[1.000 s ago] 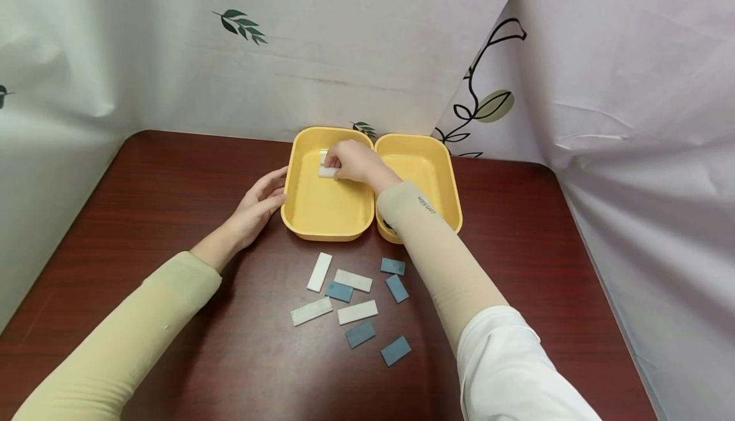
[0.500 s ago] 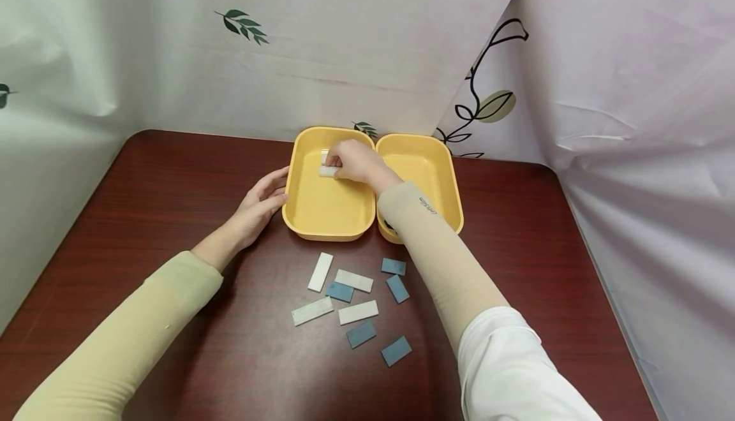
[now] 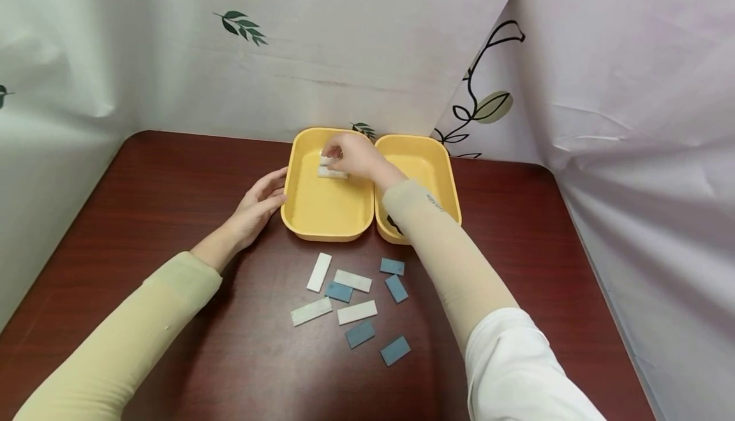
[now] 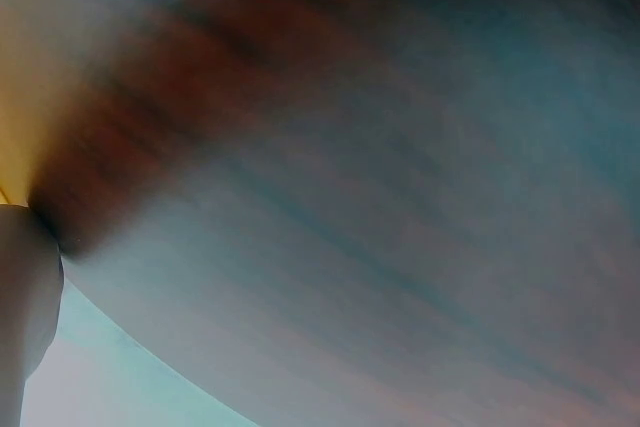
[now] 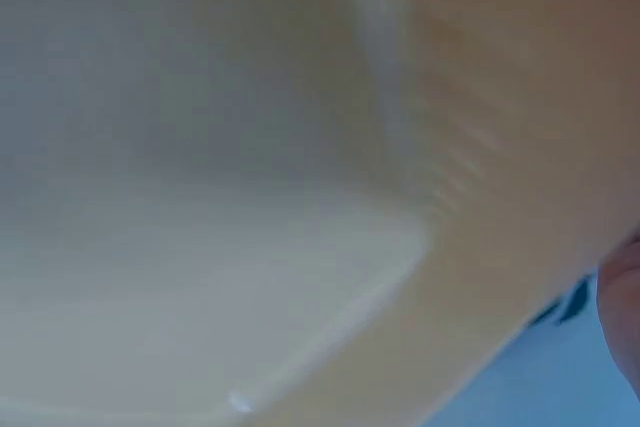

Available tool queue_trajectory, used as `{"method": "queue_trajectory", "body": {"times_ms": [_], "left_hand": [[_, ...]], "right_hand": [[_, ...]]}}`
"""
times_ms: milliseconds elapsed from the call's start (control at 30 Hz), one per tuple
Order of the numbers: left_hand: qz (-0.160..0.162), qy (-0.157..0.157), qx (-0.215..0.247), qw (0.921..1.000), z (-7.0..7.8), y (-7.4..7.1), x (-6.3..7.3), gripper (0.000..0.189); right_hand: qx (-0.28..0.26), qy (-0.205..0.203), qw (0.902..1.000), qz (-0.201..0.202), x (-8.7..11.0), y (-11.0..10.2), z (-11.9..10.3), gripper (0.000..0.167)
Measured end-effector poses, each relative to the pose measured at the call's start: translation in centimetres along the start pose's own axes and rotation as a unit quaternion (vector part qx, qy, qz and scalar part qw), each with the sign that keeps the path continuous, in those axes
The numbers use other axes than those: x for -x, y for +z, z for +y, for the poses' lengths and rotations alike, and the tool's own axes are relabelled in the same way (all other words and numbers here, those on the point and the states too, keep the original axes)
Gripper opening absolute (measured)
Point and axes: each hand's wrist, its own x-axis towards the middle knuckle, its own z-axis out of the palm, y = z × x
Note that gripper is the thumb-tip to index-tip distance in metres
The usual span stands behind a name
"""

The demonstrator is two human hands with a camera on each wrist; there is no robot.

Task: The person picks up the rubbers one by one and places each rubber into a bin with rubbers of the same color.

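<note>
Table [image 3: 230, 351]: lower frame
Left hand [image 3: 255, 210]: loosely spread, touching tray [image 3: 321, 214]
Right hand [image 3: 356, 154]: slightly parted, empty, over tiles [image 3: 337, 174], upper centre

The yellow trays [image 3: 327, 214] look like smooth plastic with a soft gloss. The white strips [image 3: 357, 312] and blue blocks [image 3: 395, 351] appear flat and matt. The tabletop [image 3: 247, 363] shows wood grain under a polished sheen. The sheeting [image 3: 321, 38] is creased, faintly shiny; the sleeves [image 3: 126, 332] resemble matt cloth.

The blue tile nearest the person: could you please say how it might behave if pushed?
Lying flat, the blue tile probably slides rather than rolls. Its straight edges suggest stiffness; the glossy table may offer little grip.
</note>
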Motion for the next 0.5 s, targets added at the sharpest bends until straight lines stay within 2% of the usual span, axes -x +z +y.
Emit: {"method": "queue_trajectory", "body": {"times_ms": [200,500], "left_hand": [[-0.003,0.0,0.0,1.0,0.0,0.0,0.1,0.064],[-0.002,0.0,0.004,1.0,0.1,0.1,0.1,0.064]], "right_hand": [[0.008,-0.02,0.9998,-0.002,0.6,-1.9,-1.5,0.022],[-0.011,-0.051,0.9986,-0.002,2.4,-4.4,-3.4,0.02]]}}
